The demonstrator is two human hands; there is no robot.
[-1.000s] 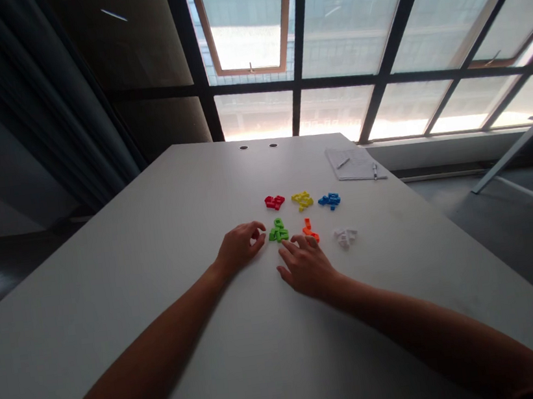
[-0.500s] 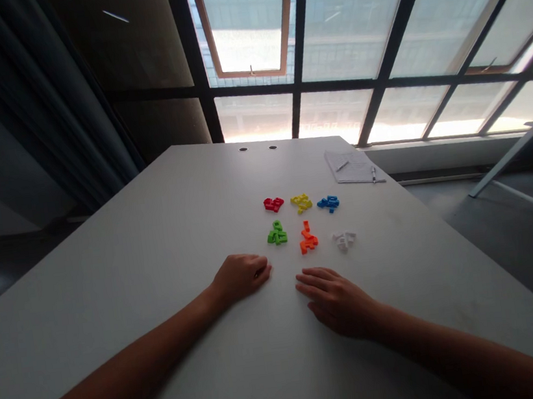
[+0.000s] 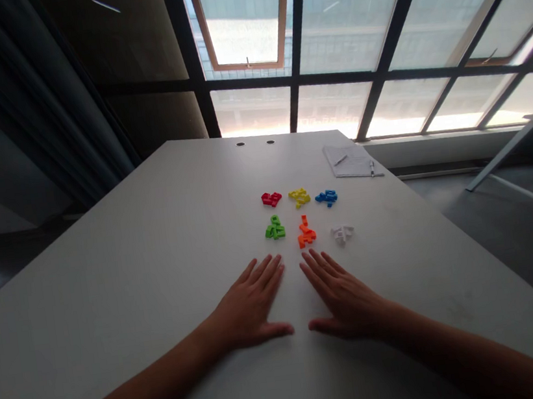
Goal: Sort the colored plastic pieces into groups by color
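Note:
My left hand [image 3: 250,306] and my right hand [image 3: 342,295] lie flat, palms down, side by side on the white table [image 3: 156,253], fingers stretched out and holding nothing. Just beyond the fingertips sit small piles of plastic pieces sorted by colour. In the near row are a green pile [image 3: 275,228], an orange pile [image 3: 306,234] and a white pile [image 3: 342,234]. Behind them lie a red pile [image 3: 271,199], a yellow pile [image 3: 299,197] and a blue pile [image 3: 326,197]. Neither hand touches a pile.
A sheet of paper [image 3: 351,162] with pens on it lies at the far right of the table. Two round cable holes [image 3: 254,143] sit near the far edge. Large windows rise behind the table; another table's legs show at right.
Both hands have drawn back from the green and orange piles toward me. The left hand has uncurled and both now lie flat with fingers spread.

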